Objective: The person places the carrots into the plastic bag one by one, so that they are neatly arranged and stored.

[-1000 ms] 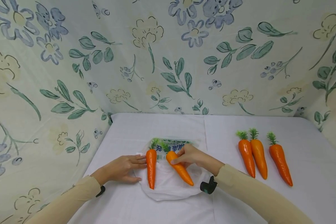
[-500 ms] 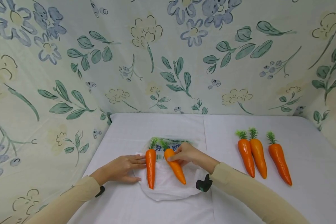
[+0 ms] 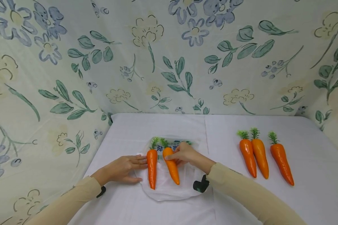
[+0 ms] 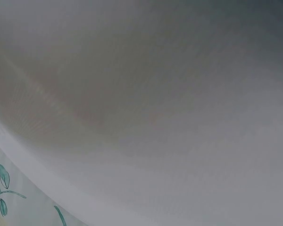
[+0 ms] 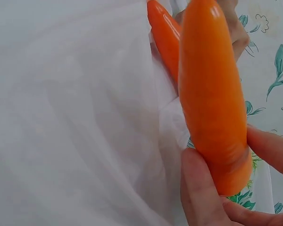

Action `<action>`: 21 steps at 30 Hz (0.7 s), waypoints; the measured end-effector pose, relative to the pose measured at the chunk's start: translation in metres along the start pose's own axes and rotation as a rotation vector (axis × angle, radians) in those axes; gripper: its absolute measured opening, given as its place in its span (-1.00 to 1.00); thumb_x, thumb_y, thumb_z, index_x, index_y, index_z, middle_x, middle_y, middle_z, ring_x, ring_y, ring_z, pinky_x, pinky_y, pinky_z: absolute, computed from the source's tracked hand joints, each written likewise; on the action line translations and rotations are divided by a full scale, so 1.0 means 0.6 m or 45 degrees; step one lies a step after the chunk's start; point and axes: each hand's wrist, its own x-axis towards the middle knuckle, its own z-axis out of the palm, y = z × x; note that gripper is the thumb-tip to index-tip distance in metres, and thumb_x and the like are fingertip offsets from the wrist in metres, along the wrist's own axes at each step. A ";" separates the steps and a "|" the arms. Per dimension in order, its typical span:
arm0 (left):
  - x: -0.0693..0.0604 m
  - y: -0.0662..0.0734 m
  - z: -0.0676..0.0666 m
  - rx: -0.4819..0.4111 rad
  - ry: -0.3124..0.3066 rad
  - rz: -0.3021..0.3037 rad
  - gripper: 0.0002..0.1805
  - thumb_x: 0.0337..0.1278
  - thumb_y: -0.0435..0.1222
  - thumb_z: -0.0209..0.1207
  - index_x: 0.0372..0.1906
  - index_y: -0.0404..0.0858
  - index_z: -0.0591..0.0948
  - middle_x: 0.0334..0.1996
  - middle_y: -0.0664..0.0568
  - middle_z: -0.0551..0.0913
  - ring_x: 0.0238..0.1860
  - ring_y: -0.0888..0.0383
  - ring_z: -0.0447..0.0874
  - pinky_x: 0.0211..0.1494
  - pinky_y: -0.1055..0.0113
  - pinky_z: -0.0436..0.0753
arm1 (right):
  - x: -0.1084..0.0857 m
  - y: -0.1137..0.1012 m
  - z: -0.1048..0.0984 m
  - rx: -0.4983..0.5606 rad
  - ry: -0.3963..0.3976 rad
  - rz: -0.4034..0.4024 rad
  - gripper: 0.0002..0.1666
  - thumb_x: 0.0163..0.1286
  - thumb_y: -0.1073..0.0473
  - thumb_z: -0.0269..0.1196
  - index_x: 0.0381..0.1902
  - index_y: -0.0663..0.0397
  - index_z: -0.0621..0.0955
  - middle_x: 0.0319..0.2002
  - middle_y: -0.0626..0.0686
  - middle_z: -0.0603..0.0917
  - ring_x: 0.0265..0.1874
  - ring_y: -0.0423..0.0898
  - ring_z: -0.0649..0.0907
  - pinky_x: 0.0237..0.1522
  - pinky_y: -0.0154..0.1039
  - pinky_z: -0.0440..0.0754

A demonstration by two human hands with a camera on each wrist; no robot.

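A carrot with a green top (image 3: 173,170) is pinched near its thick end between the thumb and fingers of my right hand (image 3: 184,153). In the right wrist view that same carrot (image 5: 212,84) fills the middle, tip upward. Another carrot (image 3: 151,168) lies to its left on a white plastic bag (image 3: 169,195) with printed lettering. My left hand (image 3: 126,168) lies flat with straight fingers, its fingertips at the bag's left edge beside that carrot. The left wrist view is blurred and shows mostly white cloth.
Three more carrots lie at the right of the table: a left one (image 3: 248,159), a middle one (image 3: 261,159) and a right one (image 3: 282,164). A white cloth (image 3: 124,203) covers the table. Floral fabric (image 3: 169,62) hangs behind and at the sides.
My right hand has moved left with its carrot, bringing it nearer to the other carrot on the bag and turning it more upright in the head view. The left hand has stayed in place.
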 end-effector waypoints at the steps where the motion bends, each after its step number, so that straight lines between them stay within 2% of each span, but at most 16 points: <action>1: 0.000 0.000 0.000 -0.002 0.000 -0.001 -0.41 0.27 0.10 0.23 0.22 -0.21 0.64 0.22 -0.05 0.60 0.29 0.00 0.53 0.27 0.09 0.53 | 0.001 0.000 0.001 0.003 0.000 0.000 -0.64 0.14 0.11 0.53 -0.42 0.31 0.64 -0.54 0.13 0.70 -0.54 0.01 0.74 -0.42 -0.14 0.76; 6: 0.001 0.002 -0.001 -0.008 0.006 -0.008 -0.41 0.26 0.09 0.23 0.21 -0.21 0.64 0.20 -0.03 0.62 0.28 0.00 0.53 0.26 0.08 0.54 | 0.005 0.002 0.003 0.072 -0.032 -0.026 -0.76 0.24 0.23 0.44 -0.31 0.36 0.70 -0.51 0.25 0.72 -0.53 0.10 0.75 -0.43 -0.12 0.76; 10: 0.001 0.001 0.003 -0.010 0.022 0.005 -0.42 0.26 0.09 0.24 0.21 -0.23 0.65 0.19 -0.05 0.62 0.26 -0.02 0.55 0.24 0.07 0.56 | 0.007 0.006 0.005 0.081 -0.046 -0.054 -0.81 0.25 0.28 0.42 -0.34 0.37 0.70 -0.53 0.27 0.71 -0.54 0.12 0.76 -0.43 -0.11 0.76; 15: 0.001 0.000 0.004 -0.007 0.029 0.014 -0.41 0.24 0.08 0.25 0.21 -0.24 0.64 0.20 -0.07 0.62 0.25 -0.04 0.55 0.24 0.07 0.56 | 0.005 0.006 0.008 0.050 -0.043 -0.059 -0.73 0.23 0.21 0.46 -0.33 0.38 0.70 -0.53 0.24 0.70 -0.55 0.11 0.75 -0.44 -0.10 0.76; 21: 0.000 0.002 0.001 -0.021 0.008 -0.013 -0.40 0.25 0.08 0.25 0.23 -0.22 0.63 0.22 -0.07 0.60 0.27 -0.04 0.54 0.25 0.06 0.55 | 0.004 0.010 0.017 0.011 -0.052 -0.071 -0.55 0.20 0.15 0.49 -0.16 0.48 0.66 -0.53 0.22 0.71 -0.55 0.12 0.75 -0.47 -0.10 0.76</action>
